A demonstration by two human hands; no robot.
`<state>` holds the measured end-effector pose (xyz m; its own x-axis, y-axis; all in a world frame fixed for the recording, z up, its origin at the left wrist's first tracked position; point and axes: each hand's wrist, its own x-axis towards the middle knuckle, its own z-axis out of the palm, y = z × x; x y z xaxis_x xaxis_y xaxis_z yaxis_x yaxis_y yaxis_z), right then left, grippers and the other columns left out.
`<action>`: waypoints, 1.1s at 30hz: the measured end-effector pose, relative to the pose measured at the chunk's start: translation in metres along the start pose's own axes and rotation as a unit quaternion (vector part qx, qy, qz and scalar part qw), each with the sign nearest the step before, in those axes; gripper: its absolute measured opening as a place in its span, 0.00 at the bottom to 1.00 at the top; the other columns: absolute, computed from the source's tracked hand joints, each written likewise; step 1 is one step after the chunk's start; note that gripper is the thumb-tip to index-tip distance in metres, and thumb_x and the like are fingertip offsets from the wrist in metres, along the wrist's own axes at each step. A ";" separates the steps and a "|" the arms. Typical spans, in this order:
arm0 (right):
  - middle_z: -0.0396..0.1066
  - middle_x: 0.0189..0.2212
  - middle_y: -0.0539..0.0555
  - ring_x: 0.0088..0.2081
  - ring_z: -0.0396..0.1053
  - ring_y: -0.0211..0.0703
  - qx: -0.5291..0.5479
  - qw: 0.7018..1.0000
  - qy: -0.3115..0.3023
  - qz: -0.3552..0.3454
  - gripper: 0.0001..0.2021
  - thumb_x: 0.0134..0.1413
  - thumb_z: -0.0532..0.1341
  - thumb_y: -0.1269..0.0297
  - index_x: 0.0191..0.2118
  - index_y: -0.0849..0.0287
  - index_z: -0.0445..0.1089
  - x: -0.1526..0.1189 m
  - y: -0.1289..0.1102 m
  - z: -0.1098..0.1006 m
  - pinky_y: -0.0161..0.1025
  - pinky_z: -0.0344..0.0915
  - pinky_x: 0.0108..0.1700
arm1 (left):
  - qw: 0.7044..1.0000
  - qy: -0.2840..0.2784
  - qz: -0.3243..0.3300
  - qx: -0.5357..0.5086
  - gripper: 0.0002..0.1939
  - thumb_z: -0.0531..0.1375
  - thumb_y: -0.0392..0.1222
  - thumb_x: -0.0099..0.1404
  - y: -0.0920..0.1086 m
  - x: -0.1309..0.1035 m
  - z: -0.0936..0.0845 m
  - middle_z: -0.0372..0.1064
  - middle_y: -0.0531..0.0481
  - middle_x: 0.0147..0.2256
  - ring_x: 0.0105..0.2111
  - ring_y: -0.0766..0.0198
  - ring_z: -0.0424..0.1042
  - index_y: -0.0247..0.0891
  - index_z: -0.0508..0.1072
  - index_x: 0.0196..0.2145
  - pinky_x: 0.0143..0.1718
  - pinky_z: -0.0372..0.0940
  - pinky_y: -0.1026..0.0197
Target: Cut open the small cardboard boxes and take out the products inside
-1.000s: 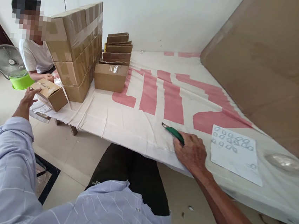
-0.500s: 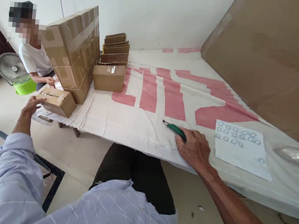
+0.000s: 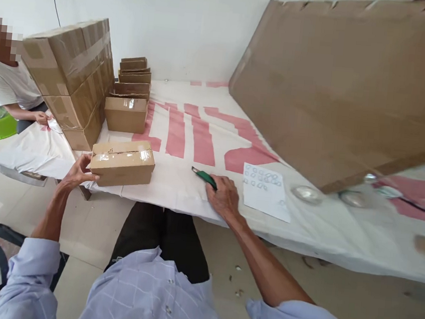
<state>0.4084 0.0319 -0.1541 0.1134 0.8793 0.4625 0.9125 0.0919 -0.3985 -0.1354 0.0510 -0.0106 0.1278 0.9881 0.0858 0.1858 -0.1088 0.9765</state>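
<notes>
Your left hand (image 3: 78, 172) grasps the left end of a taped cardboard box (image 3: 126, 168), left of centre; whether its base touches the counter (image 3: 174, 188) is unclear. Your right hand (image 3: 227, 197), mid-frame, clasps a green utility knife (image 3: 205, 177), hiding its butt. At upper left, a co-worker (image 3: 7, 82) is cut off.

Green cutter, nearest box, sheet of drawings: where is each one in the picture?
Green cutter (image 3: 206, 178), head view: on its handle.
Nearest box (image 3: 123, 159), head view: on its top.
Sheet of drawings (image 3: 265, 196), head view: on its middle, below the drawn shapes.
</notes>
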 end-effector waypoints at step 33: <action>0.84 0.53 0.65 0.52 0.80 0.62 0.381 0.920 -0.009 0.090 0.39 0.61 0.63 0.25 0.57 0.57 0.81 0.029 -0.095 -0.049 0.56 0.80 0.50 | 0.988 0.022 0.148 0.033 0.57 0.84 0.54 0.45 -0.005 -0.018 0.148 0.64 0.36 0.69 0.69 0.35 0.66 0.47 0.64 0.68 0.56 0.74 0.45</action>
<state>0.3439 0.0262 -0.0637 0.2231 0.9189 0.3253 0.3387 0.2398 -0.9098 0.0058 0.0177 -0.0467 0.1432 0.9158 0.3751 0.2104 -0.3985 0.8927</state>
